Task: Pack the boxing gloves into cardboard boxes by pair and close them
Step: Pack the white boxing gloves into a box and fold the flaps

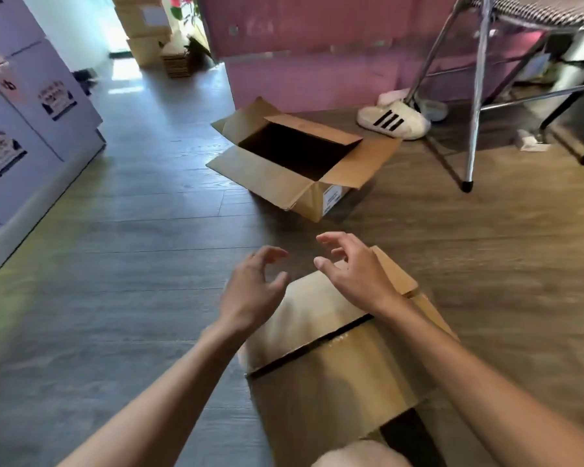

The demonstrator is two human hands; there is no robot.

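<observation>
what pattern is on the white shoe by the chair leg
Three black stripes on the white slip-on shoe, clearest in the head view.

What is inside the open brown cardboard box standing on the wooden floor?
Inside the open brown cardboard box only dark shadow shows; no gloves are visible. Its bottom is hidden by the near wall and the darkness, so I cannot tell whether it is empty.

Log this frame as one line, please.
near box: flaps folded shut | far box: open | left hand, right hand: empty, above near box | gloves: unseen
</observation>
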